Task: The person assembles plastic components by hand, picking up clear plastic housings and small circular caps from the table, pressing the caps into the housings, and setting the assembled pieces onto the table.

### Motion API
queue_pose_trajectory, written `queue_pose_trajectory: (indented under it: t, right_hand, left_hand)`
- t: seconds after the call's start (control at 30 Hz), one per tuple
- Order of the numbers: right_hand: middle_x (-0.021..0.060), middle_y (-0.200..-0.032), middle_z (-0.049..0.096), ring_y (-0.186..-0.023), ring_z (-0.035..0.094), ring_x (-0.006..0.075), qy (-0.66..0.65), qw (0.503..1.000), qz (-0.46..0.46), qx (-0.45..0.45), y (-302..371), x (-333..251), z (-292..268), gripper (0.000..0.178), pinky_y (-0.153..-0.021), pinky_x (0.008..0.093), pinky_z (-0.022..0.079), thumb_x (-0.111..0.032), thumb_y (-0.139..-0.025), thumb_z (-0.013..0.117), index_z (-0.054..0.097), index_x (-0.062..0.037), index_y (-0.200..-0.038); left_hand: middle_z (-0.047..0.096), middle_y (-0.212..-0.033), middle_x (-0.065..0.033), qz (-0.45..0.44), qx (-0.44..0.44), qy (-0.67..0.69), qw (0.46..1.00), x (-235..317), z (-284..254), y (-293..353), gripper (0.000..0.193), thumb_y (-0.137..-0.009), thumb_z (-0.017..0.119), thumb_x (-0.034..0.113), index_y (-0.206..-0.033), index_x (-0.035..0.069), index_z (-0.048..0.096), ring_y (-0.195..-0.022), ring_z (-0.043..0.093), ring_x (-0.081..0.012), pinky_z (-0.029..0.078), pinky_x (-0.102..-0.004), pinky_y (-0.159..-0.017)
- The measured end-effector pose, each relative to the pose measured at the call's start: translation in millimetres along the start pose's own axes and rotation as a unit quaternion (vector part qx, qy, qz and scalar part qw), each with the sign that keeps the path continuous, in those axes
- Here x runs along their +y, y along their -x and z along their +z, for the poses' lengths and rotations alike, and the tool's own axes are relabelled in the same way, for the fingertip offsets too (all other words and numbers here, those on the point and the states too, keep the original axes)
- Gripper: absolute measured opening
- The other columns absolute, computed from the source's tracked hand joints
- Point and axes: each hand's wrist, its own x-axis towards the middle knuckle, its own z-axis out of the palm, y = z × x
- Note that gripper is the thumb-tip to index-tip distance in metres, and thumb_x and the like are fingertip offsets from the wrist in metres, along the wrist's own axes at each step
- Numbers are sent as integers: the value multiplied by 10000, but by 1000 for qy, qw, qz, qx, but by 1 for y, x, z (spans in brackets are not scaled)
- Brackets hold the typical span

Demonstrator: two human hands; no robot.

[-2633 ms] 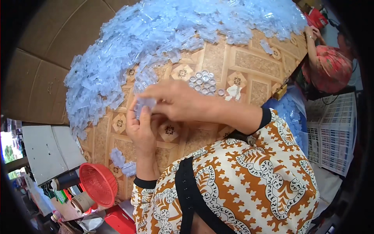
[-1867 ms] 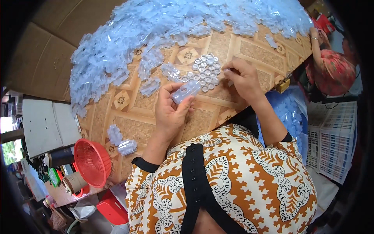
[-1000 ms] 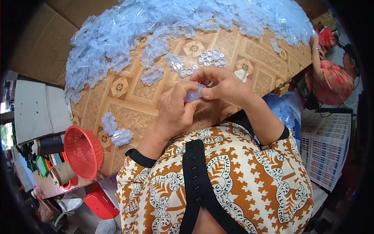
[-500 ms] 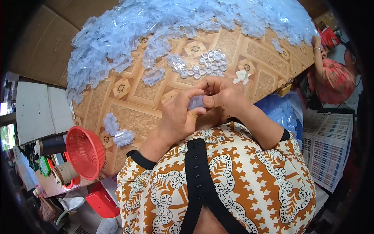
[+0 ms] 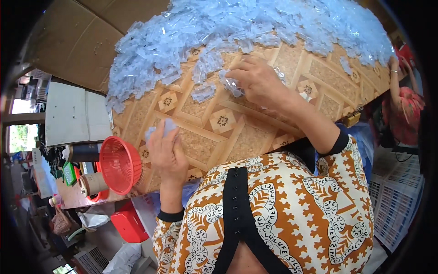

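Observation:
At the table's left part, my left hand (image 5: 166, 150) is closed about a clear bluish moulded plastic piece (image 5: 170, 125), whose end sticks out past the fingertips. Another such piece shows partly beside those fingers, and the palm side is hidden. My right hand (image 5: 261, 84) reaches farther out, its bent fingers on a ribbed clear plastic piece (image 5: 232, 86) lying on the table. Just beyond that hand a few small round white caps (image 5: 279, 74) peek out; the hand covers the others. More clear pieces (image 5: 204, 92) lie to its left.
A large heap of clear plastic pieces (image 5: 255, 23) spans the far side of the patterned table (image 5: 196, 144). To the left stand a red basket (image 5: 122, 164), a tape roll (image 5: 94, 184) and a cardboard sheet (image 5: 68, 114). Another person (image 5: 404, 109) sits at the far right.
My hands were together on one clear piece near my body. They have parted: the left went left with a clear piece, the right moved forward to another piece. The view has shifted.

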Motion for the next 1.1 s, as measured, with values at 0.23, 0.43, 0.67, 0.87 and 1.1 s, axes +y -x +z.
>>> queue_pose_trajectory:
  t: [0.23,0.43,0.67,0.87,1.1]
  right_hand:
    - [50,-1379,612,-1261,526,247,124,979,-24,-157,-23,13,9,448,-1076,412,377,35,-779,622,708,-110,-1195]
    - [80,-1347,622,-1213,559,252,134,987,12,-87,-20,34,12,426,-1027,397,413,-51,-769,718,695,-95,-1192]
    - [126,-1054,677,-993,617,272,130,988,-77,28,-13,26,5,327,-882,390,480,-42,-751,708,692,-36,-1078]
    - [128,-901,661,-845,632,299,-8,993,-118,-31,2,-7,6,352,-743,398,516,-61,-753,679,637,-12,-1100]
    - [112,-935,673,-863,644,309,-89,987,-76,114,-6,7,0,266,-728,409,528,3,-683,716,687,-52,-942]
  left_hand:
    - [530,-1423,-217,-28,-24,-77,996,6,-5,0,345,-833,691,38,-1177,68,677,-1355,431,-460,358,-528,-1114]
    - [566,-1373,-215,6,-58,-56,997,22,43,-49,407,-848,698,91,-1247,48,629,-1325,458,-454,357,-519,-1111]
    - [630,-1172,-166,-31,-118,-63,991,25,74,-71,372,-842,729,122,-1193,46,632,-1166,552,-385,424,-473,-1020]
    - [615,-1058,-116,-68,-50,100,991,53,73,-89,339,-810,756,34,-1125,31,628,-948,620,-266,507,-361,-837]
    - [539,-1246,-107,-198,-36,534,821,64,86,-96,490,-916,656,-62,-1358,-22,449,-1138,577,-169,542,-301,-958]
